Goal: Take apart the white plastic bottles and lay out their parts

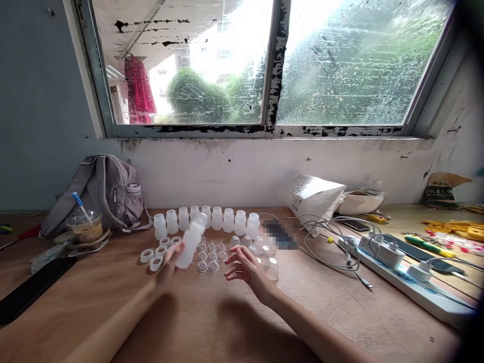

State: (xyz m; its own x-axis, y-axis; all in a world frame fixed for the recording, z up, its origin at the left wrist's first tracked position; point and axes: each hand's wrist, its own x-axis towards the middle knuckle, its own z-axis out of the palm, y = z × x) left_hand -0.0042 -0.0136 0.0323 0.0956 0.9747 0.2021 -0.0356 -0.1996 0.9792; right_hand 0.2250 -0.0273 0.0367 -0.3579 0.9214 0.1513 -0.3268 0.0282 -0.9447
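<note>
My left hand [169, 262] grips a frosted white baby bottle [190, 244], tilted with its open neck up and to the right. My right hand [245, 269] hovers over the table with fingers apart and nothing in it. Behind them a row of similar open baby bottles [217, 219] stands upright. White collar rings [147, 255] lie in a group by my left hand. Clear bottle nipples [202, 265] sit in rows between my hands. Transparent dome caps [271, 269] stand behind and beside my right hand, which partly hides them.
At the left are a grey backpack [102, 186], a drink cup with a straw [86, 228] and a black keyboard-like slab [36, 290]. To the right lie tangled cables [328, 252], a white power strip [408, 287] and a white bag [317, 194]. A wall with a window rises behind.
</note>
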